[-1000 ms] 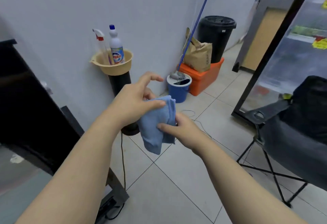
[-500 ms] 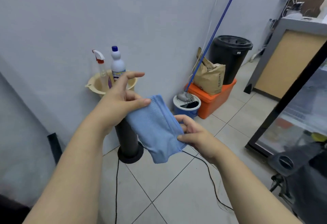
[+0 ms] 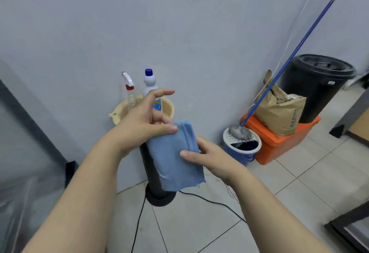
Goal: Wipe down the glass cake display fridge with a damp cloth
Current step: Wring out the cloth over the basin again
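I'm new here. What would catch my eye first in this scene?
A blue cloth hangs at centre, pinched by the left hand at its top and the right hand at its side. Behind it, a spray bottle and a white bottle stand in a yellow basin by the wall. At right, a mop rests in a blue bucket beside an orange box.

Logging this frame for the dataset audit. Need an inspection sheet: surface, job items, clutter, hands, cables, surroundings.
Surface: tiled floor, light.
Job's things: blue cloth, folded, held in the air; dampness cannot be told.
Clutter: spray bottle and white bottle in beige basin on black stand; mop in blue bucket; paper bag on orange crate; black bin.
Grippers: left hand pinches the cloth's top; right hand grips its right side.
Cables: black cable on the floor beside the stand.
Surroundings: grey wall; glass panel, dark-framed, at left, blurred.
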A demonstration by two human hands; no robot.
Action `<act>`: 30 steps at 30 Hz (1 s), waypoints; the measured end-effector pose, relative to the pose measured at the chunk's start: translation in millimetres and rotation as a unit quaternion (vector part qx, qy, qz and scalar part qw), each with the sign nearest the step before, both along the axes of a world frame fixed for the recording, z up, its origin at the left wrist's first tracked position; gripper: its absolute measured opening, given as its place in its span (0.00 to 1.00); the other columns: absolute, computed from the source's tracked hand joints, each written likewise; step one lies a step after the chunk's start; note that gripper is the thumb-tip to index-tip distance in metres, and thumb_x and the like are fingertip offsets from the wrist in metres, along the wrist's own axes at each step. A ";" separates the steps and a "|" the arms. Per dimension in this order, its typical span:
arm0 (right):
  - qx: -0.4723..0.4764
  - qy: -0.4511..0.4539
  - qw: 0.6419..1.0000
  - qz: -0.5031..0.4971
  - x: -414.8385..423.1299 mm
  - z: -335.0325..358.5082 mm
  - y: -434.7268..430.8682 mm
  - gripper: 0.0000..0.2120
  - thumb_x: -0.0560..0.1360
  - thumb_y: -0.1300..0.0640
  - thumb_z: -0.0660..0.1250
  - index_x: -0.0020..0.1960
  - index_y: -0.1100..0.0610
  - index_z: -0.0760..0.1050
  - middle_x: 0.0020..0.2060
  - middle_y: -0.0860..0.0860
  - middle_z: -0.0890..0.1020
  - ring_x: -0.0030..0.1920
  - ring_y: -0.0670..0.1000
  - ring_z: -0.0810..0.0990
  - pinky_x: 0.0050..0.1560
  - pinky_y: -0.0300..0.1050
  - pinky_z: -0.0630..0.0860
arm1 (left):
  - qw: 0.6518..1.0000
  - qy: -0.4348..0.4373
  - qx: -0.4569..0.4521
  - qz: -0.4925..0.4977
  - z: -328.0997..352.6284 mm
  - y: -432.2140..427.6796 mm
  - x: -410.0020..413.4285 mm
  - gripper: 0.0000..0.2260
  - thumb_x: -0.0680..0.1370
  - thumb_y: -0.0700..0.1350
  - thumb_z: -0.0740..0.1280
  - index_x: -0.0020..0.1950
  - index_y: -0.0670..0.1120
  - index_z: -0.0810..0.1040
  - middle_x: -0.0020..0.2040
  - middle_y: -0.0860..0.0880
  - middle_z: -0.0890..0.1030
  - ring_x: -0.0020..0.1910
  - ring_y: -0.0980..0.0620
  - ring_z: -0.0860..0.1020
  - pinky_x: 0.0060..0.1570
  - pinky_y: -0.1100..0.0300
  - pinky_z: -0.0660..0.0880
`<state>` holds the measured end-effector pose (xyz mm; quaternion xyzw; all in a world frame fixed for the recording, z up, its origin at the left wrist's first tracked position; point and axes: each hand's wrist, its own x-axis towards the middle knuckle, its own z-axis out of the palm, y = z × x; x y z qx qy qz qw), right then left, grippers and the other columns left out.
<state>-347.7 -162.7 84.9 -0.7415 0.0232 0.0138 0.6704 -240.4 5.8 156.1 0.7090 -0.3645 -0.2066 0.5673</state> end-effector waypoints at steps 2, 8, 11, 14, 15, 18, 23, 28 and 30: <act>0.015 -0.016 1.000 0.015 26.8 3.4 -11.7 0.13 0.76 0.56 0.67 0.60 0.50 0.76 0.55 0.47 0.82 0.57 0.45 0.79 0.57 0.42 0.77 | 0.999 -0.004 0.021 0.041 -3.6 -15.3 16.7 0.28 0.69 0.41 0.75 0.60 0.65 0.69 0.42 0.42 0.83 0.43 0.47 0.78 0.53 0.47 0.74; 0.177 0.097 0.979 0.010 87.7 -19.9 -43.7 0.11 0.77 0.60 0.65 0.58 0.56 0.75 0.52 0.54 0.84 0.52 0.54 0.82 0.57 0.51 0.77 | 0.911 0.343 -0.045 0.227 -77.8 -30.5 36.4 0.25 0.76 0.65 0.55 0.57 0.47 0.76 0.43 0.41 0.84 0.40 0.49 0.82 0.48 0.52 0.77; 0.227 0.201 0.953 0.019 106.5 -38.1 -53.4 0.08 0.77 0.61 0.64 0.56 0.60 0.76 0.47 0.58 0.84 0.45 0.56 0.83 0.49 0.51 0.79 | 0.880 0.425 -0.002 0.212 -123.7 -41.0 21.4 0.24 0.76 0.63 0.57 0.55 0.45 0.78 0.40 0.45 0.83 0.39 0.50 0.81 0.48 0.53 0.76; 0.204 0.221 0.952 0.059 122.6 -47.5 -60.5 0.16 0.73 0.60 0.69 0.59 0.61 0.74 0.51 0.58 0.83 0.51 0.57 0.82 0.53 0.51 0.79 | 0.871 0.430 -0.045 0.232 -133.2 -43.8 25.1 0.18 0.73 0.52 0.67 0.59 0.43 0.77 0.44 0.47 0.82 0.40 0.53 0.81 0.41 0.58 0.78; 0.185 0.203 0.958 0.081 128.0 -46.0 -61.5 0.21 0.69 0.60 0.71 0.61 0.61 0.73 0.53 0.57 0.83 0.53 0.57 0.82 0.55 0.51 0.78 | 0.875 0.414 -0.075 0.241 -130.9 -43.3 30.9 0.18 0.72 0.46 0.70 0.60 0.42 0.75 0.45 0.47 0.83 0.40 0.53 0.82 0.40 0.59 0.78; 0.139 0.078 0.978 0.135 145.2 -34.7 -66.3 0.28 0.66 0.63 0.70 0.65 0.54 0.70 0.57 0.51 0.82 0.58 0.53 0.80 0.54 0.47 0.77 | 0.903 0.298 -0.166 0.262 -115.1 -35.8 48.9 0.28 0.67 0.37 0.71 0.67 0.45 0.69 0.44 0.47 0.82 0.42 0.53 0.81 0.42 0.59 0.78; 0.087 -0.105 0.982 0.129 175.1 -1.2 -64.1 0.19 0.66 0.70 0.65 0.52 0.51 0.75 0.42 0.44 0.81 0.44 0.43 0.78 0.40 0.35 0.75 | 0.942 0.044 -0.170 0.284 -84.3 -26.5 79.2 0.23 0.68 0.33 0.70 0.58 0.51 0.76 0.41 0.55 0.79 0.42 0.58 0.78 0.46 0.67 0.75; 0.030 -0.060 0.993 0.094 222.0 -12.0 -57.4 0.08 0.67 0.63 0.64 0.44 0.53 0.75 0.41 0.47 0.80 0.43 0.45 0.77 0.42 0.35 0.73 | 0.962 0.047 -0.071 0.261 -88.3 -25.8 128.0 0.07 0.77 0.39 0.65 0.50 0.50 0.78 0.53 0.59 0.80 0.53 0.64 0.77 0.48 0.70 0.72; 0.025 -0.030 0.995 0.087 239.8 -18.3 -56.0 0.05 0.68 0.60 0.64 0.43 0.53 0.73 0.38 0.44 0.79 0.39 0.43 0.75 0.40 0.36 0.71 | 0.967 0.078 -0.044 0.237 -95.5 -21.4 149.6 0.08 0.80 0.37 0.60 0.50 0.48 0.75 0.45 0.61 0.82 0.44 0.66 0.78 0.43 0.71 0.73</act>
